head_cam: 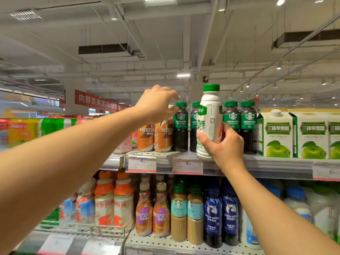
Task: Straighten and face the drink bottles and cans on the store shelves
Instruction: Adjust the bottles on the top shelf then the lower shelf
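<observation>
Where cartons stand: perforated shelf (pixel 276 160).

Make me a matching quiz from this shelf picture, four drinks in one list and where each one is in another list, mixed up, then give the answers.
Things:
1. white bottle with green cap
2. apple vinegar cartons
3. blue Luckin coffee bottles
4. orange Nescafe bottles

Places:
A. lower shelf, right of the Starbucks flat white bottles
B. top shelf, under the left hand
C. held in the right hand
D. top shelf, far right

Pairs: 1-C, 2-D, 3-A, 4-B
</observation>
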